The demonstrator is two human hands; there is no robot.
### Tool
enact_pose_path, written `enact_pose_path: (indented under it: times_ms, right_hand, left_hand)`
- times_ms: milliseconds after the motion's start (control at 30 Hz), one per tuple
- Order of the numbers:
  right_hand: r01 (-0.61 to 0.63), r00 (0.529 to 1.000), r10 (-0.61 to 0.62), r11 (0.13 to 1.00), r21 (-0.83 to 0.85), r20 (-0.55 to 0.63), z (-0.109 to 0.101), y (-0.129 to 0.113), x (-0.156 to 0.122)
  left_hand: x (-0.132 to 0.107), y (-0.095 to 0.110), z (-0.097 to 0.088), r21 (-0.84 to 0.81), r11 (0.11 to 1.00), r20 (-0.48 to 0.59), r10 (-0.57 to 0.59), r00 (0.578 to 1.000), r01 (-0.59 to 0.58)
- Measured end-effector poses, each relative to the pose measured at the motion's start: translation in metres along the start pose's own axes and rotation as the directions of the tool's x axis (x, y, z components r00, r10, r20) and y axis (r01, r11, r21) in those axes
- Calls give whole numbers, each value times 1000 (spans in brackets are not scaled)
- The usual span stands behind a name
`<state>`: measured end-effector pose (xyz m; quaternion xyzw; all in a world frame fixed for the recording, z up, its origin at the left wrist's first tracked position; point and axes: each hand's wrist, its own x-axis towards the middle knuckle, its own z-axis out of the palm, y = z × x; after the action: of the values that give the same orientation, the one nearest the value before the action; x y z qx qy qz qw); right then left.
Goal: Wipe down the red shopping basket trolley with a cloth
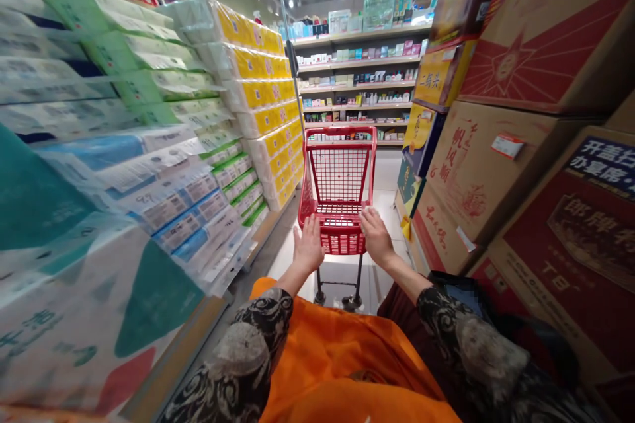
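Note:
A red plastic shopping cart [342,231] stands upright in the aisle straight ahead of me. Its mesh basket shows no goods that I can make out. My left hand [308,248] lies against the cart's near left corner, fingers stretched forward and thumb apart. At the near right corner, my right hand [378,238] touches the rim with its fingers extended and not wrapped round it. Both palms face the cart and are partly hidden. Dark patterned sleeves cover my forearms, and an orange garment [347,357] shows below.
Stacked tissue packs [258,106] line the left side on a low platform. Printed cardboard cartons [476,165] are piled close on the right. Shelves of small boxes and bottles [362,76] cross the far end, behind a glass panel edge. Pale floor tiles [389,211] run between.

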<state>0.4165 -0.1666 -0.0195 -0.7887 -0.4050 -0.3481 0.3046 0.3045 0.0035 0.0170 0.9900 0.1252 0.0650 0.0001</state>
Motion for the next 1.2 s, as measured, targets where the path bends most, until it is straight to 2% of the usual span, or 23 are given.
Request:
enact_pose_path:
  times_ms: [67, 133, 200, 267, 333, 467, 533, 600, 667, 767, 833, 900, 1067, 1133, 1200]
  right_hand:
    - [21, 997, -21, 1000, 10, 76, 15, -12, 4]
    - [67, 985, -69, 998, 18, 156, 33, -31, 6]
    - [94, 975, -94, 996, 10, 204, 46, -48, 7]
    - [88, 973, -84, 996, -10, 215, 49, -53, 7]
    - [62, 980, -54, 997, -36, 191, 41, -43, 3]
    - [15, 997, -7, 995, -96, 80, 9, 1, -10]
    - [-9, 999, 14, 994, -105, 41, -2, 13, -15]
    - [-27, 999, 29, 996, -89, 25, -3, 11, -18]
    - [-18, 999, 21, 998, -64, 41, 3, -4, -18]
    - [31, 992, -25, 999, -44, 125, 17, -27, -15]
    - [37, 987, -28, 998, -51, 161, 21, -29, -13]
    - [12, 986, -1, 998, -63, 165, 17, -17, -13]
    - [-118, 984, 129, 989, -94, 119, -7, 37, -12]
    - [-155, 980, 164, 984, -89, 113, -11, 44, -11]
    - [-161, 980, 166, 986, -54, 111, -8, 38, -10]
  left_hand:
    - [8, -13, -5, 26, 998, 79, -55, 995, 53]
    - [12, -21, -7, 52, 998, 123, -40, 992, 34]
    - [10, -24, -7, 65, 998, 126, -18, 992, 9]
    - [5, -23, -7, 68, 998, 112, 0, 994, -8]
    - [-1, -21, -9, 70, 997, 95, 19, 995, -26]
    - [-10, -15, -13, 76, 996, 85, 43, 995, -50]
    - [-13, -9, -14, 79, 995, 85, 54, 995, -61]
    - [-15, -1, -13, 79, 994, 83, 64, 994, -71]
    - [-17, 7, -12, 74, 994, 83, 76, 994, -82]
    - [-17, 16, -12, 53, 992, 89, 113, 990, -118]
    - [-15, 17, -13, 26, 987, 95, 155, 983, -158]
    - [-12, 15, -13, 1, 979, 84, 204, 975, -205]
    - [-2, 18, -12, 18, 958, 48, 286, 957, -287]
    - [0, 28, -10, 17, 960, 49, 277, 960, -278]
    - [-1, 41, -9, 7, 966, 53, 259, 964, -260]
